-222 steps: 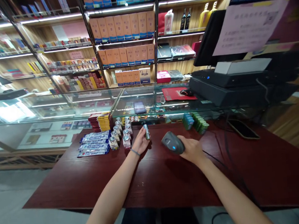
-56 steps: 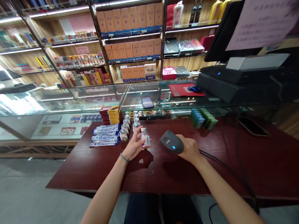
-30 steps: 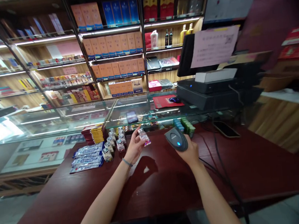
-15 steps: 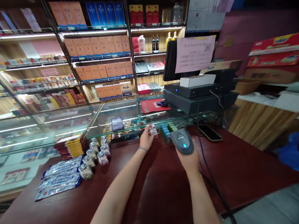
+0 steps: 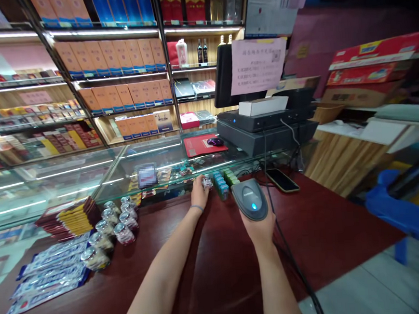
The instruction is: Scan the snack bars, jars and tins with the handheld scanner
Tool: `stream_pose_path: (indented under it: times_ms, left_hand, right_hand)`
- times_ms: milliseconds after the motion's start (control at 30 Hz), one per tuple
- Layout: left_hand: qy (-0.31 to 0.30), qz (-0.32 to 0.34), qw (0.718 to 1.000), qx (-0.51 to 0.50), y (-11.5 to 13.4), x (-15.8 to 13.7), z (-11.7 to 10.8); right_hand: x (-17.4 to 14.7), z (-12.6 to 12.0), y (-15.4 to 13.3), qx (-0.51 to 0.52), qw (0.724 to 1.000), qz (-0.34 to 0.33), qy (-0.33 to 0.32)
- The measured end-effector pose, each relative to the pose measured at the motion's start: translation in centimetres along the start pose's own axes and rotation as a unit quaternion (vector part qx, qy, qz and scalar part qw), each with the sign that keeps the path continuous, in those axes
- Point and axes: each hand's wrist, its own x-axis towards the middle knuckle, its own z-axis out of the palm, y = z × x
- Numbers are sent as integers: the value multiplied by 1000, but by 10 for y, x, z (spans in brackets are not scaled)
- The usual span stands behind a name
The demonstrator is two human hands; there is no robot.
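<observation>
My left hand (image 5: pixel 199 196) is closed around a small clear jar (image 5: pixel 207 182) with a silvery lid, near the glass edge at the back of the dark red counter. Just right of that jar stand short rows of small blue-green packs (image 5: pixel 220 185) and lighter green packs (image 5: pixel 230 177). In my right hand (image 5: pixel 259 228) is a grey barcode scanner (image 5: pixel 250 197) with a blue light glowing on its top. Similar lidded jars (image 5: pixel 124 234) stand in two rows to the left. Beside them lie flat blue-and-white packets (image 5: pixel 50 273) and a stack of maroon and yellow packets (image 5: pixel 74 218).
A black phone (image 5: pixel 283 179) lies right of the scanner, and a black cable (image 5: pixel 287 247) runs down the counter. Behind stand a monitor (image 5: pixel 223 78), a cash drawer (image 5: pixel 262 136) and a mouse (image 5: pixel 215 141) on a red mat. A blue stool (image 5: pixel 402 209) is at right.
The view has turned right, so the counter goods appear further left. My left hand, still holding the jar, is slightly closer to the blue-green packs. My right hand keeps hold of the scanner.
</observation>
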Motion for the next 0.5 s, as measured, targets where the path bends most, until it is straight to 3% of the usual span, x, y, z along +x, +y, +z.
stream_pose_path:
  times_ms: [333,500]
  left_hand:
    - [3,-22,999,-39,3,-6,-7]
    - [26,-44,998,-24,32,-20,-36]
  right_hand:
    - [1,-3,-8,13,999,-1,-34]
    - [-4,1,-9,-20,999,2,-47]
